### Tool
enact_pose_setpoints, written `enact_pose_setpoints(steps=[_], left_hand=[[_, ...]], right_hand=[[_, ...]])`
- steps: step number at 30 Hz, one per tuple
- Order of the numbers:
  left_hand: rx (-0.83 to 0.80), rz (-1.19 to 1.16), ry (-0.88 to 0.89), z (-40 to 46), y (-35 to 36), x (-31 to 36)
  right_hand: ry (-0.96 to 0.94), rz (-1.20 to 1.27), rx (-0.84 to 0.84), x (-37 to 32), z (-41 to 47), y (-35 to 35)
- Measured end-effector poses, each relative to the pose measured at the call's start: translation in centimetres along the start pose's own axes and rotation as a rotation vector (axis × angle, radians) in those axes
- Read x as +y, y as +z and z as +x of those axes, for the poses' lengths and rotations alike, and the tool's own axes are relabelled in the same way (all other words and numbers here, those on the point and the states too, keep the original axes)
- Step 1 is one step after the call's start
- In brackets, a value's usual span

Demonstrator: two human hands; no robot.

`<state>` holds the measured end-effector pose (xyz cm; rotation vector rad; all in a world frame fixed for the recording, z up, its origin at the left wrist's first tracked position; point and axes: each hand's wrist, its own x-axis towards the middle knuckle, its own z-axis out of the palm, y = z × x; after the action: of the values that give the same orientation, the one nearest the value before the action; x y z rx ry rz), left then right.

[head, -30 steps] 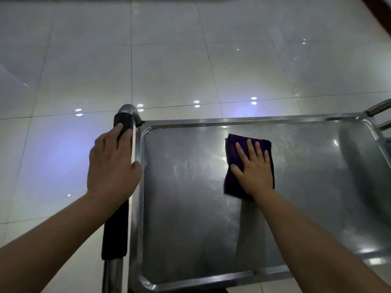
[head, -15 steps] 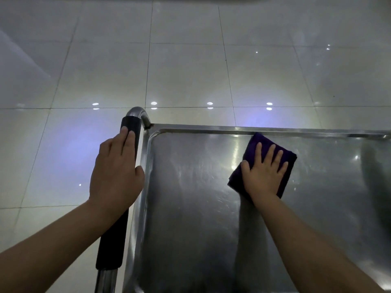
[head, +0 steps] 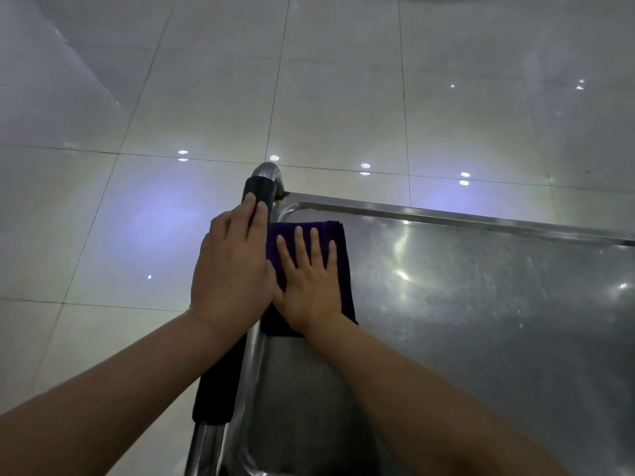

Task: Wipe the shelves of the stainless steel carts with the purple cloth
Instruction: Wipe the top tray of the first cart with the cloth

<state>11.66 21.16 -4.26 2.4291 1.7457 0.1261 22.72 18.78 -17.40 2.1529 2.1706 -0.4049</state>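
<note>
The stainless steel cart's top shelf [head: 464, 321] fills the lower right, with a raised rim along its far edge. A folded purple cloth [head: 340, 242] lies flat in the shelf's far left corner. My right hand [head: 307, 286] presses on it with straight, spread fingers. My left hand [head: 232, 269] grips the black foam sleeve of the cart handle [head: 214, 396], which runs along the shelf's left side. The two hands touch side by side.
Glossy pale floor tiles [head: 171, 97] with ceiling-light reflections surround the cart on the left and beyond. The handle's bare metal elbow [head: 266, 171] curves down at the far corner. A lighter wall or panel edge shows at the top left.
My right hand slid the purple cloth left across the shelf, from its middle to the far left corner beside the handle. My left hand kept its grip on the handle.
</note>
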Motion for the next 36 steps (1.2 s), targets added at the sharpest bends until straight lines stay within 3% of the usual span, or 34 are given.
enact_pose_setpoints(steps=[6, 17, 24, 31, 36], left_hand=[[-0.001, 0.037, -0.003, 0.3, -0.2, 0.0], [-0.021, 0.059, -0.050, 0.7, 0.2, 0.6], [0.000, 0.029, -0.052, 0.8, 0.6, 0.4], [-0.001, 0.019, -0.042, 0.5, 0.6, 0.7], [-0.023, 0.032, -0.053, 0.6, 0.4, 1.0]], right_hand=[[-0.084, -0.006, 0.026, 4.6, 0.9, -1.1], [0.303, -0.018, 0.047, 21.3, -3.8, -3.9], [0.581, 0.007, 0.072, 28.5, -6.4, -5.0], [0.774, 0.025, 0.062, 26.8, -5.1, -4.8], [0.716, -0.010, 0.070, 20.5, -2.1, -4.2]])
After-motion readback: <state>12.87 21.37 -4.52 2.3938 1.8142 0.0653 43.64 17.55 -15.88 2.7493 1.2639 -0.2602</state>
